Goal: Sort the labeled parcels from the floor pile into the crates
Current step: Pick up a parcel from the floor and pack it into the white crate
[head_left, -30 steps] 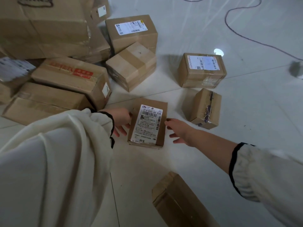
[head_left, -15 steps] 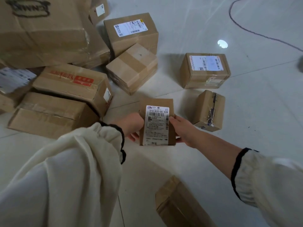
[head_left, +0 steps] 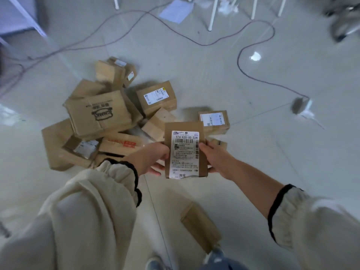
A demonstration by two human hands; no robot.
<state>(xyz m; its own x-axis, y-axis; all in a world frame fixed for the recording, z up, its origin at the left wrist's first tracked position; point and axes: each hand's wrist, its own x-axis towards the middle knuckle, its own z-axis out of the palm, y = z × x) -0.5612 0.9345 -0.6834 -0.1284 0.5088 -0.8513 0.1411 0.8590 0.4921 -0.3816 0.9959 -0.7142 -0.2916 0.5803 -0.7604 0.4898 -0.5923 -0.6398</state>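
Observation:
A small flat cardboard parcel (head_left: 185,131) with a white barcode label reading 516-K20-00 028 is held up above the floor, label facing me. My left hand (head_left: 151,159) grips its left edge and my right hand (head_left: 216,158) grips its right edge. Behind it on the pale tiled floor lies the pile of cardboard parcels (head_left: 101,114), some with white labels, one large box printed with a black logo. No crate is visible.
A lone cardboard box (head_left: 200,227) lies on the floor near my feet. Two labeled boxes (head_left: 213,119) sit to the right of the pile. Dark cables (head_left: 253,76) snake across the floor behind. White table legs (head_left: 212,14) and paper stand at the far edge.
Both hands closed on the labeled parcel and lifted it off the floor. My view rose and pulled back, so the whole pile and the far floor now show.

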